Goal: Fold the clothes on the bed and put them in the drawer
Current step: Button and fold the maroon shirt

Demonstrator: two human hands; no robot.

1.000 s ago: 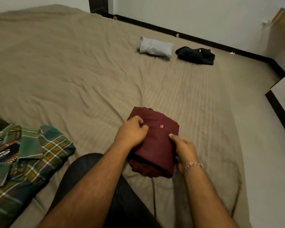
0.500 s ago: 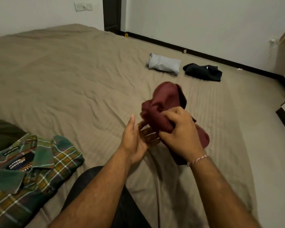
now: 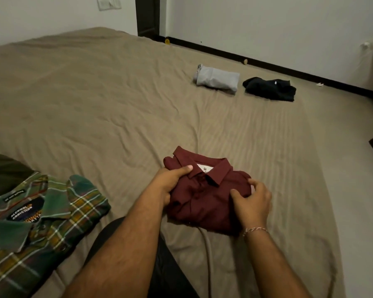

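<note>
Head view looks down on a folded maroon cotton collared shirt [image 3: 205, 190] lying collar-up on the wide tan-sheeted bed [image 3: 95, 108], just past the person's dark-trousered knee [image 3: 164, 265]. The left hand [image 3: 168, 183] grips the bundle's left edge, thumb laid over the top near the collar and fingers tucked beneath; the right hand [image 3: 253, 202] holds the right edge with fingers curled onto the cloth, though how far they reach under it cannot be told from this angle. Judging by the task, folding of this piece looks finished and the coming move is a lift or shove away. What that turns on: the bundle sits between the two hands, its longer side running from the knee toward the collar, tilted a little to the right, and both hands are equally close, each on one flank. A folded pale grey cloth garment [image 3: 216, 80] and a folded black garment [image 3: 269, 89] lie side by side well apart from it, far up the bed toward the right. A green and yellow plaid flannel shirt [image 3: 37, 224], spread near the left arm, is likely next.
</note>
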